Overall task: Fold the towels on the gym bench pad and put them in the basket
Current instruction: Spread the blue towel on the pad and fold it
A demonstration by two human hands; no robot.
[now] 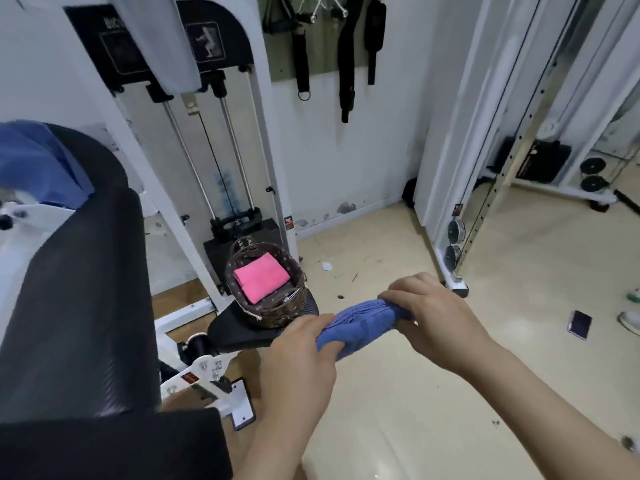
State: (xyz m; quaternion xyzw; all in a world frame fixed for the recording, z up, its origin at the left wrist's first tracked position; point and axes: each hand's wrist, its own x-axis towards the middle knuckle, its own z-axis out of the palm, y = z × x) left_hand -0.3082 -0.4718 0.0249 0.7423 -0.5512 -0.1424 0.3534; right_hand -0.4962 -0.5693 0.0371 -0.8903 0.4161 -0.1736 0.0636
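A folded blue towel [360, 325] hangs in the air between my two hands, just right of the basket. My left hand [304, 344] grips its near end and my right hand [429, 310] grips its far end. The brown wicker basket [277, 306] stands on a small black seat pad [235, 332] and holds a folded pink towel [261, 277]. The long black bench pad [79, 306] fills the left side. Another blue towel [38, 168] lies at its far upper end.
A white weight machine [194, 168] with a black weight stack stands behind the basket. Black straps [346, 64] hang on the wall. A white cable rack [485, 168] rises at the right. Beige floor [450, 393] with small debris and a dark card [580, 323] spreads to the right.
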